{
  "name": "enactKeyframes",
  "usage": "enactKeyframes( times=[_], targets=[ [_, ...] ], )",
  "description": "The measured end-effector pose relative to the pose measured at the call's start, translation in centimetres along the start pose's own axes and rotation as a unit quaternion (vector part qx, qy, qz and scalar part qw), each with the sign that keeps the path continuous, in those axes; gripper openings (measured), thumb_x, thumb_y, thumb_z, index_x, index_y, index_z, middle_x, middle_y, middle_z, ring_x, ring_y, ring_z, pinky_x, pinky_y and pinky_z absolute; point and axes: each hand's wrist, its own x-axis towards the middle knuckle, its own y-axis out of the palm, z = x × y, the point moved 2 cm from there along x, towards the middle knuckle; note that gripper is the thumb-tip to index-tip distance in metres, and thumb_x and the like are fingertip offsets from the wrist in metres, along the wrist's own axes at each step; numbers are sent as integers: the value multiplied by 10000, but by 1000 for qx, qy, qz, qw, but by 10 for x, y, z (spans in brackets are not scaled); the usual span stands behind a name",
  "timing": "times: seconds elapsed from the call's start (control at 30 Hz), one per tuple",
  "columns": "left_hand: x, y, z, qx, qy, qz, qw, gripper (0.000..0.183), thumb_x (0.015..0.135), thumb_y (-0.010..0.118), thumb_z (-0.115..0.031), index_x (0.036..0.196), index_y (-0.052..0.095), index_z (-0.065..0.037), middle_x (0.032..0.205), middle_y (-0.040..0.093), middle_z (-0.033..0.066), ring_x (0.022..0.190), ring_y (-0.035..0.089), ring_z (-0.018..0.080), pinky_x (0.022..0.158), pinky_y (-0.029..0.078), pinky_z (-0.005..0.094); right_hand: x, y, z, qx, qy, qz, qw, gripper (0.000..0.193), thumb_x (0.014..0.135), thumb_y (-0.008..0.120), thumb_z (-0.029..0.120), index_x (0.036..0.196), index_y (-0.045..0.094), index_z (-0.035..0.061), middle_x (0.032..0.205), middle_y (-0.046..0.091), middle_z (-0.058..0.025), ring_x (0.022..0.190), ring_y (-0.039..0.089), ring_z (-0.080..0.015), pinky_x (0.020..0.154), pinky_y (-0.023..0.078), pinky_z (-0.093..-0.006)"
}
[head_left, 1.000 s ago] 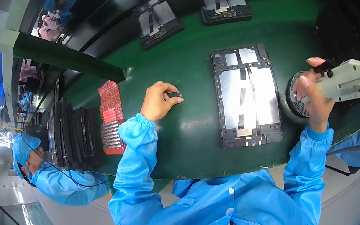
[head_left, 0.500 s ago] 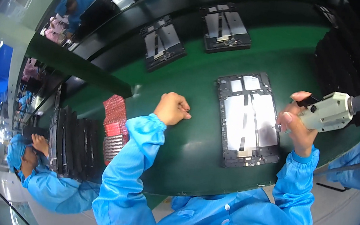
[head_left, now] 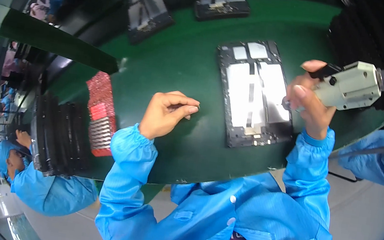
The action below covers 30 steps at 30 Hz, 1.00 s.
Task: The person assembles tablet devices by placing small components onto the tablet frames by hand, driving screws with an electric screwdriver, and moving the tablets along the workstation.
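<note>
In my right hand (head_left: 313, 100) is a pale electric screwdriver (head_left: 351, 87), held sideways, its cable end away to the right. Its tip end lies behind my fingers, near the right edge of an opened tablet (head_left: 256, 97). The tablet lies flat on the green tabletop, with silver plates, dark strips and a black frame showing. My left hand (head_left: 168, 113) hovers left of the tablet, apart from it. Thumb and forefinger are pinched together there; whatever they hold, if anything, is too small to make out.
A red bubble-wrap sheet (head_left: 102, 90) with a row of small metallic pieces (head_left: 100, 132) lies at left, beside stacked black panels (head_left: 59, 136). Two more opened tablets (head_left: 221, 1) sit at the back. Dark stacks (head_left: 360, 40) stand at right. A co-worker (head_left: 45, 188) sits at lower left.
The whole view has shifted, so the table things appear further left and higher. My left hand has turned, its thumb and forefinger now clearly pinched. The screwdriver stays in my right hand.
</note>
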Motion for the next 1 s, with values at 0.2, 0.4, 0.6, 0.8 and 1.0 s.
enactKeyframes(
  times=[0.2, 0.4, 0.6, 0.8, 1.0],
  targets=[
    [0, 37, -3, -24, -45, 38, 998, 86, 781, 651, -13, 846, 647, 42, 751, 628, 61, 604, 581, 94, 538, 472, 218, -11, 29, -4, 42, 36, 76, 996, 377, 738, 654, -14, 1080, 497, -28, 605, 553, -33, 511, 529, -99, 466, 416, -222],
    [6, 64, 4, -82, -42, 47, 995, 73, 780, 660, -30, 809, 648, 36, 690, 629, 43, 567, 558, 76, 498, 451, 203, -25, 51, -5, 50, 63, 135, 988, 383, 752, 675, 19, 1094, 503, 5, 603, 522, 2, 538, 490, -58, 475, 377, -202],
    [13, 69, 10, 69, 84, 0, 994, 90, 741, 659, -19, 810, 636, 33, 678, 599, 67, 569, 539, 103, 515, 431, 250, -27, 64, -17, 33, 133, 176, 975, 383, 762, 646, 8, 1095, 460, -16, 599, 536, -48, 526, 525, -100, 476, 415, -221],
    [20, 71, 12, 105, 85, -17, 991, 112, 695, 624, 19, 806, 624, 36, 722, 559, 95, 594, 540, 164, 532, 424, 284, -27, 73, -32, 37, 90, 151, 984, 373, 766, 657, 6, 1095, 482, -18, 611, 528, -16, 539, 509, -73, 483, 406, -210],
    [27, 70, 11, 52, 122, 8, 991, 99, 693, 629, 65, 785, 603, 38, 724, 595, 82, 615, 572, 129, 557, 461, 262, -29, 78, -41, 26, 118, 150, 981, 385, 768, 661, 13, 1104, 477, -25, 614, 524, 1, 550, 506, -71, 517, 423, -224]
  ],
)
